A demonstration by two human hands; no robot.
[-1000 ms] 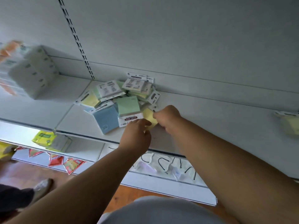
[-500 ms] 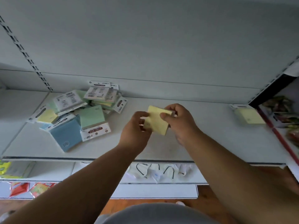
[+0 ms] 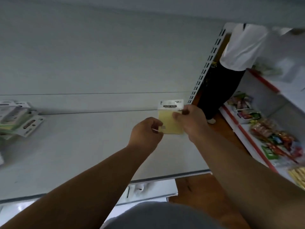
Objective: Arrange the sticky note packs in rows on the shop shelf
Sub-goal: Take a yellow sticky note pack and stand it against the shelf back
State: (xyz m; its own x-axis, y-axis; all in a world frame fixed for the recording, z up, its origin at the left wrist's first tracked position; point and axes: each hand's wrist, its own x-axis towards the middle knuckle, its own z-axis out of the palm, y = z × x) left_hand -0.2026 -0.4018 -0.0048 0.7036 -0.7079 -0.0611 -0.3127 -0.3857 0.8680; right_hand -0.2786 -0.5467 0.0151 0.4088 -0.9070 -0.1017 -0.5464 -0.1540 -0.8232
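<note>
Desk: What does the head view show at the shelf?

Caption writer: A person holds a yellow sticky note pack (image 3: 170, 120) in both hands above the far right end of a white shop shelf (image 3: 85, 146). The pack's white header card, printed "STICKY NOTE", points toward the back panel.

Desk: How do the hands sit on it?

Caption writer: The left hand (image 3: 146, 133) pinches the pack's lower left corner, fingers curled around the edge. The right hand (image 3: 191, 121) grips its right side near the header, thumb across the yellow face. Whether the pack touches the shelf surface cannot be told.

Desk: And the other packs?

Caption writer: A heap of sticky note packs (image 3: 18, 119) lies well apart at the left edge of the same shelf, blurred, mostly white card backs with green showing beneath.

Desk: Anything else in view?

Caption writer: A slotted upright (image 3: 206, 63) ends the bay on the right. Beyond it a second person in a white top and dark trousers (image 3: 231, 63) stands on a wooden floor, beside a red-trimmed rack of packaged goods (image 3: 272, 138).
</note>
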